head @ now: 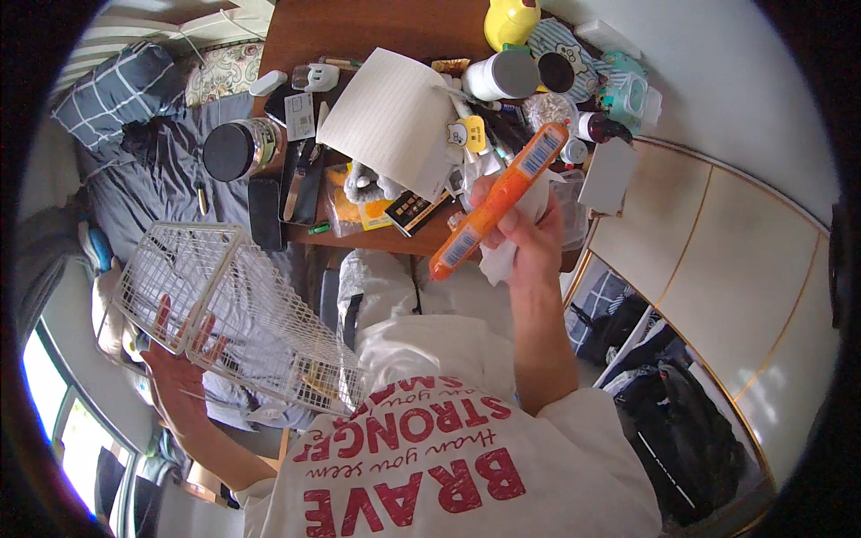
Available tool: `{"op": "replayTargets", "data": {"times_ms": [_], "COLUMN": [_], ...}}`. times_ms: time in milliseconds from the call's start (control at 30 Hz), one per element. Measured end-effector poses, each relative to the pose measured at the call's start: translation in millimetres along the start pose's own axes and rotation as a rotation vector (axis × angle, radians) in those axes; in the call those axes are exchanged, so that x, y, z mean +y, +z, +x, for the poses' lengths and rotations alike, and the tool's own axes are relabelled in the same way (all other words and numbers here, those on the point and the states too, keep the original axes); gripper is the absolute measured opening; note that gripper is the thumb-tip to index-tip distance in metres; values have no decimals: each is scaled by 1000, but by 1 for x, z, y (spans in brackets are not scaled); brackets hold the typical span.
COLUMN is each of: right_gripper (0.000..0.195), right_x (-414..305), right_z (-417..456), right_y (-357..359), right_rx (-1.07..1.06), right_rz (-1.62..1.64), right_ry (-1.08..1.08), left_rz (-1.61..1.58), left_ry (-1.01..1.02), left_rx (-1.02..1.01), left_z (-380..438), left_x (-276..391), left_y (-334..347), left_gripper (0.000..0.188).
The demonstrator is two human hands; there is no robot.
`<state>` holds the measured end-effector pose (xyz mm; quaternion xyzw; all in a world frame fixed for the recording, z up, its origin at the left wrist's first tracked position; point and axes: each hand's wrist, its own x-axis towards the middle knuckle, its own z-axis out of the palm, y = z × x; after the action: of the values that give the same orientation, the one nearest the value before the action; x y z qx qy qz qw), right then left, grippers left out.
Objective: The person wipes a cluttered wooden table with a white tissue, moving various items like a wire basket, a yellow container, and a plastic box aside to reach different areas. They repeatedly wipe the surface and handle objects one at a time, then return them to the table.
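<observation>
My left hand (pixel 176 376) holds up a white wire basket (pixel 222 302), its fingers spread and seen through the mesh near the rim. The basket is tilted, in the air beside my lap. In my right hand (pixel 535 235) is an orange wrapped sausage (pixel 501 198), held aslant between thumb and fingers above the table's near edge. A crumpled white tissue (pixel 499 261) is caught in the same hand, behind the sausage. Past it on the table lies a lined paper pad (pixel 397 118), with a black printed box (pixel 417 212) at its near edge.
The brown wooden table (pixel 377 27) carries a black-lidded jar (pixel 229 149), a grey-lidded white canister (pixel 508 75), a yellow container (pixel 510 23) and a phone (pixel 264 214). A bed with grey sheets (pixel 168 175) stands at left, a cabinet with sliding doors (pixel 733 269) at right.
</observation>
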<state>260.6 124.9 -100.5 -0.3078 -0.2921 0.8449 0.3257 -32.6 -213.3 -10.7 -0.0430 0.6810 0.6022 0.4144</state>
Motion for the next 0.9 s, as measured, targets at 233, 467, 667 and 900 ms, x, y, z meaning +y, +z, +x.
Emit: {"op": "replayTargets", "data": {"times_ms": [233,467,667,900], "right_gripper": [35,37,39,36], "right_x": [-1,12,24,33], "right_z": [-3,2,9,-12], "right_y": [2,0,8,22], "right_rx": [-63,-297,-730,-795], "right_rz": [118,281,282,590], "right_ry": [22,181,338,878], "left_rz": [-15,-73,-183,-341], "left_ry": [23,69,112,128], "left_rx": [-3,80,227,454], "left_z": [-3,-53,-145,-258], "left_x": [1,-19,-69,-149], "left_y": [-3,-13,-2,38], "left_gripper": [74,75,75,77]}}
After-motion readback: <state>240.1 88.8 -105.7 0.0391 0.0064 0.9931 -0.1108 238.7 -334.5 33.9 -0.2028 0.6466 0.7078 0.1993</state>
